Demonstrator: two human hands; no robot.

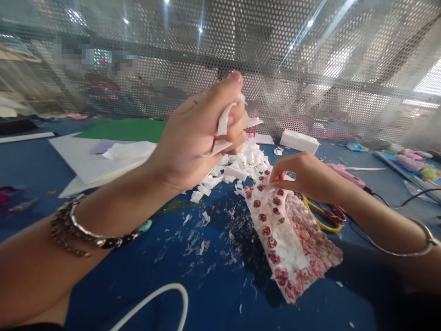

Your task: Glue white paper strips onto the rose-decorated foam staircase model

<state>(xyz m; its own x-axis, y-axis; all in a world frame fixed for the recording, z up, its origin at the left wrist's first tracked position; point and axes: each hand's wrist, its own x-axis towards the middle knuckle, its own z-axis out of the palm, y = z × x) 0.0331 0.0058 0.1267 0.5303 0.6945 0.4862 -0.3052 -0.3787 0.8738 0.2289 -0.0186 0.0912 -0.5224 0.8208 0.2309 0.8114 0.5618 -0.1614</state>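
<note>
While hands (203, 133) grip scraps (223, 122), nothing legible

Both forearms are bare to the frame edge; no sleeves and no gloves are visible. The left hand (196, 138) is ringless where it shows. Its wrist carries a plain silver bangle (91, 234), a dark beaded bracelet with one turquoise bead (146, 225), and a fine metal chain. The right hand (303, 174) is likewise ringless where seen. Its wrist carries one thin silver bangle (418, 250).
</note>
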